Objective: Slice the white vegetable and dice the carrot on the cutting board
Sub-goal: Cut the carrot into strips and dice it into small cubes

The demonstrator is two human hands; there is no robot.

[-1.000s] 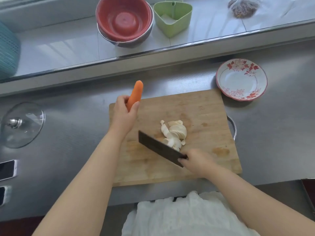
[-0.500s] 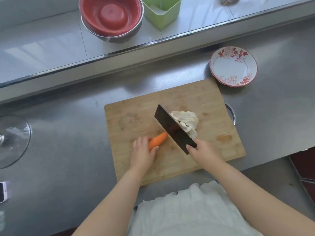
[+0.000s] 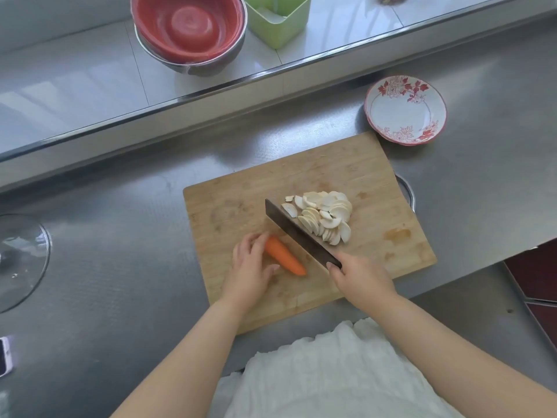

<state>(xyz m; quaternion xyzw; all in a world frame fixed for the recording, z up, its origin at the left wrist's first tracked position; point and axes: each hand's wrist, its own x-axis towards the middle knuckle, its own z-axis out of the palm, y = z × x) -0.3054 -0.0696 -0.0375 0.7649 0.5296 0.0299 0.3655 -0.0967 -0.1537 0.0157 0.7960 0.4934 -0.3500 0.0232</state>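
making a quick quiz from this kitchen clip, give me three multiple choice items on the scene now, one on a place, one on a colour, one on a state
1. Where do the white vegetable slices lie?
A. in the floral plate
B. on the cutting board, on the far side of the knife blade from the carrot
C. in the red bowl

2. What colour is the container beside the red bowl?
A. green
B. blue
C. yellow

3. What state is the carrot in?
A. diced
B. halved lengthwise
C. whole, lying on the board

Answers:
1. B: the pile sits on the cutting board right of the knife; the floral plate holds none.
2. A: the green container stands right of the bowl.
3. C: the carrot is uncut; the left hand rests on it while the right hand grips the knife.
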